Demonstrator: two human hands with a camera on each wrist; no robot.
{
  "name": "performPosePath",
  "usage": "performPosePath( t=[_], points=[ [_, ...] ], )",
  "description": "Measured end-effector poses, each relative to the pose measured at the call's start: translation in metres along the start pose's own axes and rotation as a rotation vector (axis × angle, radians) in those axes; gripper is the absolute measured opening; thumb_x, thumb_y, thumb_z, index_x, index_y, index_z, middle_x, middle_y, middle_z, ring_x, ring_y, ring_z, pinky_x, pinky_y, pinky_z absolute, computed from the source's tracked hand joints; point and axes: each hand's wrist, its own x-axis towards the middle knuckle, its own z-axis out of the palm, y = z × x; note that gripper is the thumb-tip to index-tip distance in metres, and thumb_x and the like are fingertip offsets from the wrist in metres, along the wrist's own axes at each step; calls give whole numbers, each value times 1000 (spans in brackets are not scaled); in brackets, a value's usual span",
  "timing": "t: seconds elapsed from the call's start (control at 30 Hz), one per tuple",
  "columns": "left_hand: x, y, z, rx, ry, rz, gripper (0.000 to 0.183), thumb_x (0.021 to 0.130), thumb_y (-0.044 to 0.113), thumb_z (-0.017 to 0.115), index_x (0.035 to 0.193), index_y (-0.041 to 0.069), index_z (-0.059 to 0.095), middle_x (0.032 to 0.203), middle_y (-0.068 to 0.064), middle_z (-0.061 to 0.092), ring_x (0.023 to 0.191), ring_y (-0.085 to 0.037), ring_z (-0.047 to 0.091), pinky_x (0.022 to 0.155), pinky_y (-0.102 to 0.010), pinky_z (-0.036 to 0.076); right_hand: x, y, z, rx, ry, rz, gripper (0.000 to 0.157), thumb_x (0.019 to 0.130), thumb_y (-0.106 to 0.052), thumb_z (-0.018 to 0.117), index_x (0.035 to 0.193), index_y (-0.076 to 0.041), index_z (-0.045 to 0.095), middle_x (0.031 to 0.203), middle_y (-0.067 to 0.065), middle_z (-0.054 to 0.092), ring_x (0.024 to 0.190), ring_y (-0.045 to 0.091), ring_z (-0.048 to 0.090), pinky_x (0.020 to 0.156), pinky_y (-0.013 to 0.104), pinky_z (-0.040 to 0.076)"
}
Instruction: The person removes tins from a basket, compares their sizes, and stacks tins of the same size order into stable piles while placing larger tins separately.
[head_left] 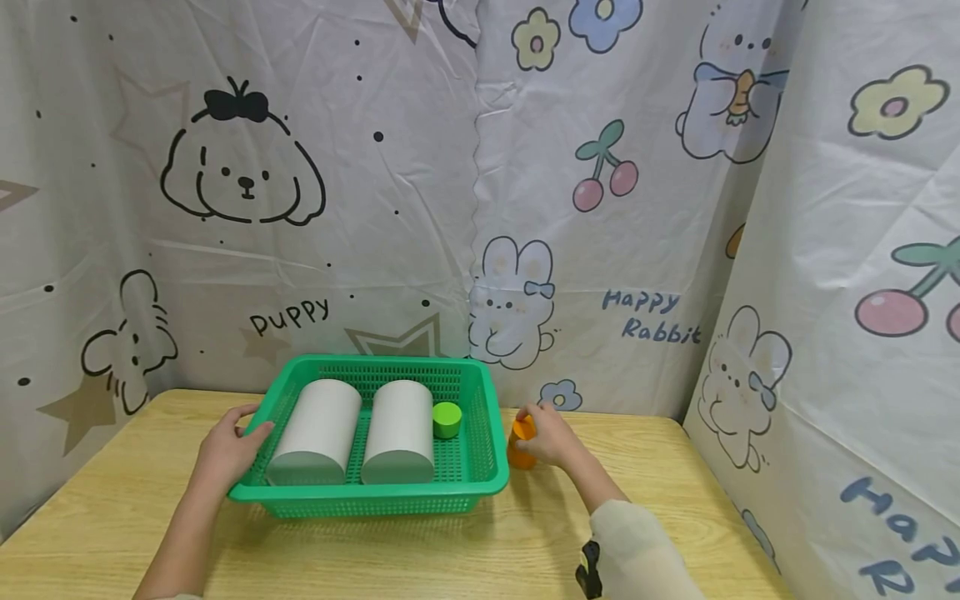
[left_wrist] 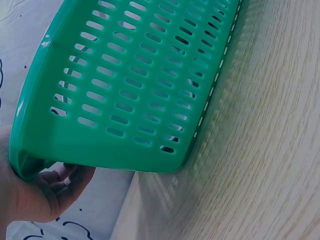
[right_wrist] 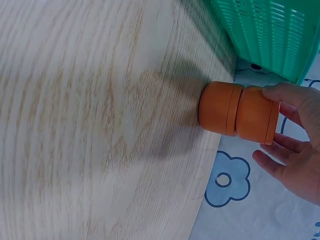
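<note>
My left hand [head_left: 231, 450] grips the left rim of a green plastic basket [head_left: 367, 490], its fingers hooked under the rim in the left wrist view. Two white round-topped blocks [head_left: 318, 429] lie side by side inside, with a small bright green round container [head_left: 447, 420] to their right. Just beyond the basket's right side, two small orange round containers are stacked on the table. The right wrist view separates the lower orange container [right_wrist: 216, 107] from the upper orange container [right_wrist: 255, 114]. Thumb and fingers of my right hand [head_left: 553, 437] pinch the upper one near its top.
A light wooden table [head_left: 360, 558] carries the basket and the orange stack. Behind it hangs a pale curtain [head_left: 420, 217] printed with cartoon animals, flowers and cherries. Another printed cloth [head_left: 840, 400] hangs along the right side.
</note>
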Motion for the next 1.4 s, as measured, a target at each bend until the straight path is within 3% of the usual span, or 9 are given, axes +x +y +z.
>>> performPosePath(
  t=[0.3,0.47,0.6,0.77,1.0,1.4],
  points=[
    [0,1,-1,-3,-7,-3,63,98,38,42,142,-5,28,112,-33,51,90,-36,55,62,-31,43,-1,0,0,-12,11,-3,32,77,-14,76,104,-10,60,103,12,50,91,25,50,80,40,46],
    [-1,2,-1,-5,-12,-4,63,98,38,41,143,-5,27,118,-35,47,97,-41,52,68,-38,45,-2,-2,-5,-47,31,-10,35,79,-25,73,109,-11,61,107,13,53,93,25,52,80,42,46],
    [-2,2,0,-4,-9,1,62,98,37,41,142,-5,28,118,-35,47,97,-41,52,67,-37,45,-2,-5,-14,-85,74,-23,38,82,-31,69,113,-11,61,111,13,54,98,27,52,83,45,46],
    [-2,2,-1,0,-2,3,62,98,37,42,142,-5,28,112,-33,51,90,-36,55,61,-30,42,-2,-12,-24,-181,152,-111,36,82,-33,69,113,-15,62,113,11,56,103,30,54,86,47,44],
    [-2,2,-1,5,0,8,62,98,37,42,142,-5,29,110,-32,52,88,-34,55,60,-30,42,-1,-29,-33,-339,220,-239,36,81,-36,69,111,-16,63,117,10,58,109,31,54,88,50,44],
    [-1,0,0,-2,-2,4,63,98,38,41,142,-5,28,119,-36,47,98,-42,53,69,-41,46,3,-59,-28,-453,195,-377,37,84,-39,64,114,-17,60,127,12,53,118,30,49,94,51,41]
  ],
)
